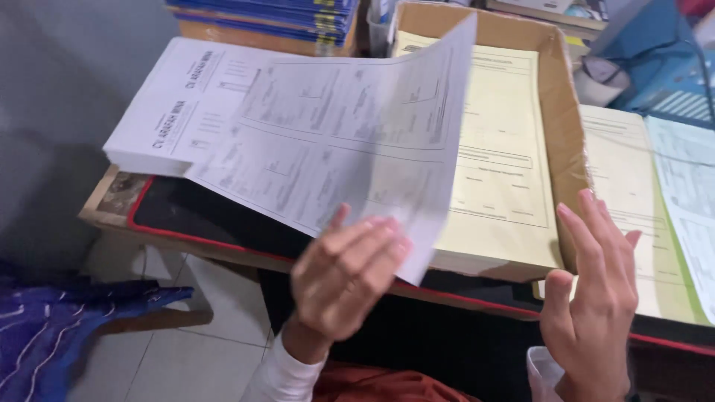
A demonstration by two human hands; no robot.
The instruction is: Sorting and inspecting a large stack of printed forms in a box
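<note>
- Left hand [344, 277] pinches the near edge of a white sheet [335, 141]; the sheet is lifted, arching over the white stack [160, 130] at left.
- Right hand [592, 298] is open, fingers spread, holding nothing, just beside the box [566, 126] of yellow forms [499, 171].
- I read this as mid-transfer of one sheet; laying it down calls for squaring its edges.
- The left hand is blurred, so I probably can't confirm it's a single sheet. The sheet hides part of the box.
</note>
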